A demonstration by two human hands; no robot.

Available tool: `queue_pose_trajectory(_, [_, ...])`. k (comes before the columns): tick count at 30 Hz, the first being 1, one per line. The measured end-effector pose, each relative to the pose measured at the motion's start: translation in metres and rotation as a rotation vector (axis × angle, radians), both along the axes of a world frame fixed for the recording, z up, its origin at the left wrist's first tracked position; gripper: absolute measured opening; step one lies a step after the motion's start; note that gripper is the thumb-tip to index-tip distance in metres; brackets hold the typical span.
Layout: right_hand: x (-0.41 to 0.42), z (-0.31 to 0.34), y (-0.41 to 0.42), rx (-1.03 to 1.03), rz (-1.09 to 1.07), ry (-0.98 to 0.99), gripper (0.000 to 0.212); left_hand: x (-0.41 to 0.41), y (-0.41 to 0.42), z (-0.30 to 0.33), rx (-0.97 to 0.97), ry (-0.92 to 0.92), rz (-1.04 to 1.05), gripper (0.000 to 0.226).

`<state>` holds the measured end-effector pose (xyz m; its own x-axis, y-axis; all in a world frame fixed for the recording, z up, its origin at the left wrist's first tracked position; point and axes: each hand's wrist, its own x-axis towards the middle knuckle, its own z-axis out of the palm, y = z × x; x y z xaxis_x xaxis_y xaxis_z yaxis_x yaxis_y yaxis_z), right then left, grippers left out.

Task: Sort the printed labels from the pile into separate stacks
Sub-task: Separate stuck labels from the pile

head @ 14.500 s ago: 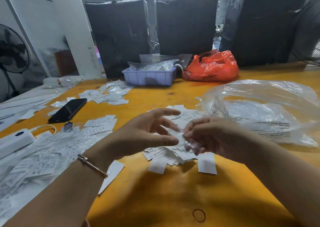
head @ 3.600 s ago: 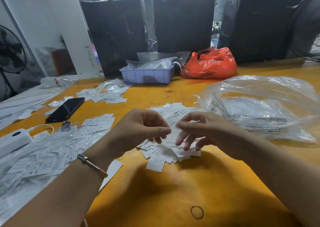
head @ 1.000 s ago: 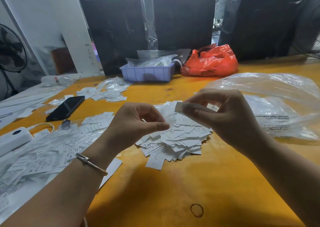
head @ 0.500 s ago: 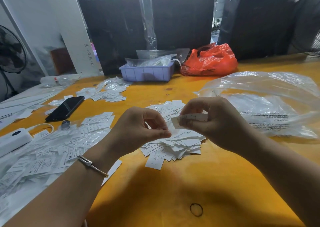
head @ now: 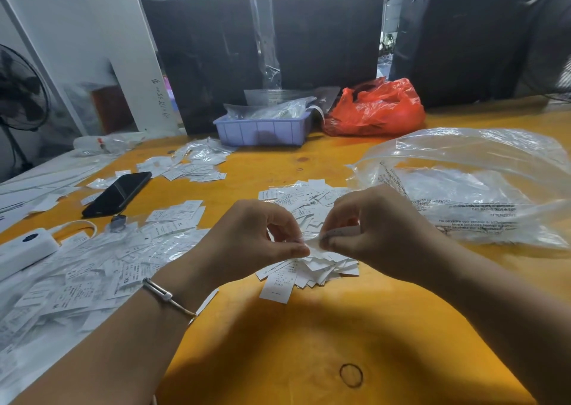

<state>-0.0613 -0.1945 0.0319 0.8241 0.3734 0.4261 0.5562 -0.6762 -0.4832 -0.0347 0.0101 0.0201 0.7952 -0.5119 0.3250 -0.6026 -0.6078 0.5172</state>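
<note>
1. Right hand had dropped lower and closer to the left hand than half a second before; both now met over the pile.
2. Both hands pinched one small label between thumb and fingers; its print was too blurred to read.
3. Pile lay on the yellow table, partly hidden behind the hands.
4. Sorted labels spread at left, cut off by the frame edge.
5. Clear plastic bag sat right of the pile.
</note>
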Motion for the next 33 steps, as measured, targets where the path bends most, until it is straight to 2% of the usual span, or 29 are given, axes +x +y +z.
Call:
queue_pose_trajectory(3, [0.001, -0.002, 0.001, -0.003, 0.014, -0.016, 0.008, 0.000, 0.000, -0.001, 0.004, 0.011, -0.010, 0.009])
queue_pose_trajectory(7, [0.000, -0.004, 0.004, 0.172, 0.021, -0.019, 0.024, -0.003, -0.003, 0.001, -0.066, 0.046, -0.043, 0.008])
queue_pose_trajectory(10, [0.001, -0.001, -0.001, 0.471, 0.132, 0.173, 0.024, -0.005, -0.004, 0.005, -0.207, 0.137, -0.057, 0.028])
queue_pose_trajectory(13, [0.006, 0.003, -0.007, 0.826, 0.236, 0.373, 0.011, -0.005, -0.002, 0.009, -0.338, 0.259, -0.036, 0.024])
queue_pose_trajectory(16, [0.009, 0.004, -0.009, 0.936, 0.218, 0.379, 0.006, -0.005, 0.000, 0.010, -0.396, 0.336, -0.028, 0.028])
queue_pose_trajectory(20, [0.006, 0.001, -0.007, 0.854, 0.157, 0.239, 0.009, -0.005, -0.002, 0.010, -0.417, 0.372, -0.045, 0.024])
queue_pose_trajectory(24, [0.001, -0.004, 0.000, 0.522, 0.028, -0.049, 0.028, -0.005, -0.003, 0.009, -0.429, 0.397, -0.044, 0.028])
queue_pose_trajectory(26, [-0.001, -0.005, 0.002, 0.421, -0.001, -0.125, 0.030, -0.004, -0.004, 0.009, -0.447, 0.425, -0.038, 0.033])
queue_pose_trajectory(30, [0.000, -0.005, 0.001, 0.419, -0.019, -0.137, 0.030, -0.004, -0.004, 0.008, -0.453, 0.444, -0.031, 0.041])
queue_pose_trajectory(33, [0.001, -0.004, 0.002, 0.388, 0.013, -0.089, 0.021, -0.003, -0.004, 0.009, -0.458, 0.440, -0.027, 0.041])
